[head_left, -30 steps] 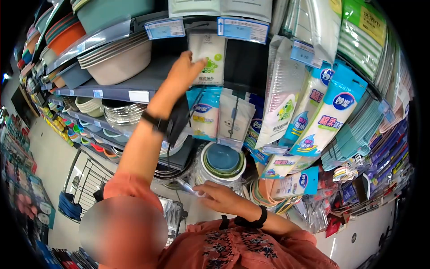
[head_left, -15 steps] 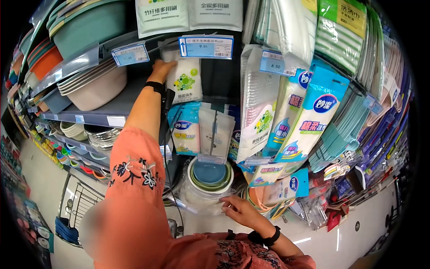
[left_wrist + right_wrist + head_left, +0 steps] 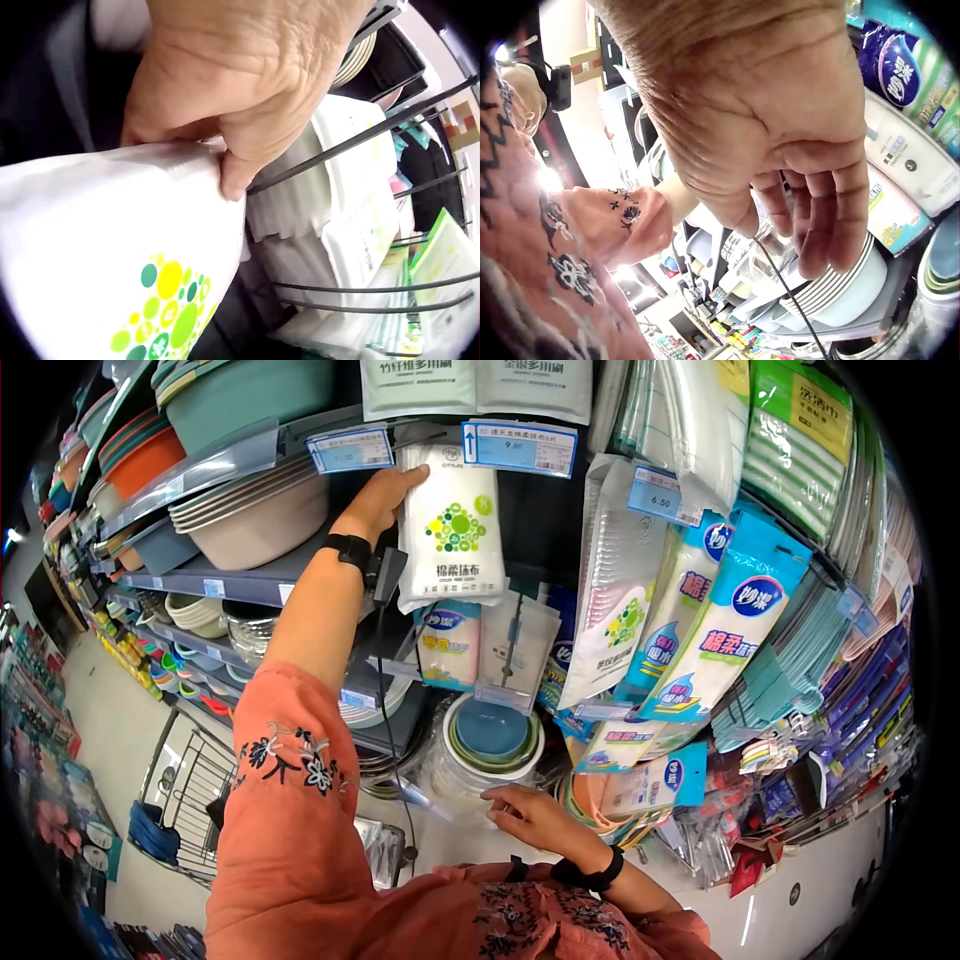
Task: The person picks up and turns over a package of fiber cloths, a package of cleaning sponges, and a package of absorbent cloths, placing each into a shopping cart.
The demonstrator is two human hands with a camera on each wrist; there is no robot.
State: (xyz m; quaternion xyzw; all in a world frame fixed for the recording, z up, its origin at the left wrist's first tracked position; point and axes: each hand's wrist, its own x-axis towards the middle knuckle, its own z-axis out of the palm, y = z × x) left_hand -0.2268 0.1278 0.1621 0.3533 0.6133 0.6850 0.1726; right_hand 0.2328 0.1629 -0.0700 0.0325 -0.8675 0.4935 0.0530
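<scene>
My left hand (image 3: 378,502) pinches the upper left edge of a white cloth packet (image 3: 452,535) with green dots. Close up in the left wrist view, the thumb and fingers of that hand (image 3: 240,82) grip the top of the packet (image 3: 112,232), beside a dark metal hook rod (image 3: 360,138). Lower down, my right hand (image 3: 540,822) hangs in the air with loosely bent fingers, holding nothing, near wrapped bowls (image 3: 492,732). In the right wrist view the fingers of this hand (image 3: 780,142) hang relaxed behind a thin cable (image 3: 791,300).
Basins (image 3: 262,515) stack on the shelf at left. Price tags (image 3: 520,448) jut out above the packet. More cloth packs (image 3: 715,615) hang at right, and a blue-topped pack (image 3: 447,645) sits below. A shopping cart (image 3: 185,785) stands at lower left.
My left hand has gone from reaching over the packet to gripping its side, and the packet now appears nearer and larger. My right hand has moved slightly away from the body's middle, to the right.
</scene>
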